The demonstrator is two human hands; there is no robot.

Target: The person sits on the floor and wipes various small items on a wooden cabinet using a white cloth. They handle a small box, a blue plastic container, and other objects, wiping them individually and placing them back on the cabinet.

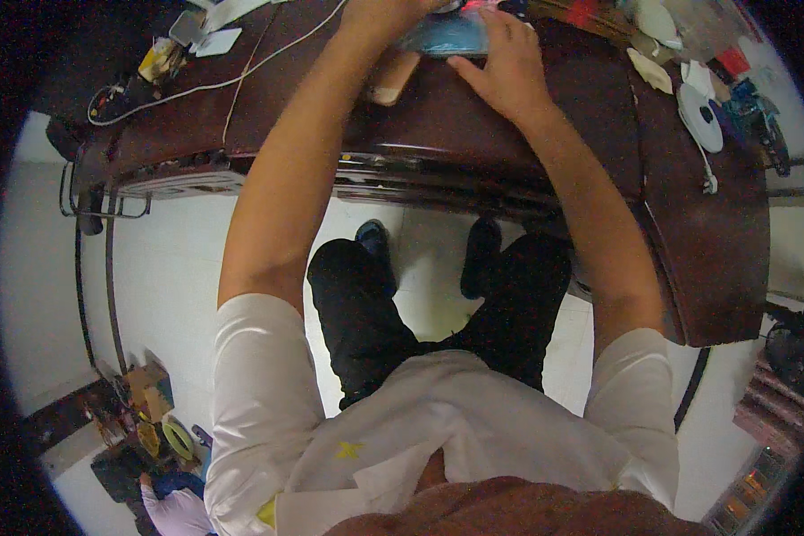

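Note:
At the top edge of the head view, a flat light-blue packet (452, 37) with a shiny, plastic-like surface lies on the dark reddish-brown desk (442, 114). My left hand (395, 13) reaches over the packet's left side; its fingers are partly cut off by the picture's edge, so their grip is hidden. On the packet's right side rests my right hand (512, 63), thumb spread away from the fingers and fingertips pointing to the far edge. A small reddish glow shows between the hands. Below my left wrist lies a tan, rounded rectangular object (395, 79).
A white cable (241, 79) curves across the desk's left part. White plastic pieces (218, 42) lie at the far left. On the right are a white round device (700, 120) with a plug and assorted clutter. Behind to the left, another person (177, 509) is partly visible.

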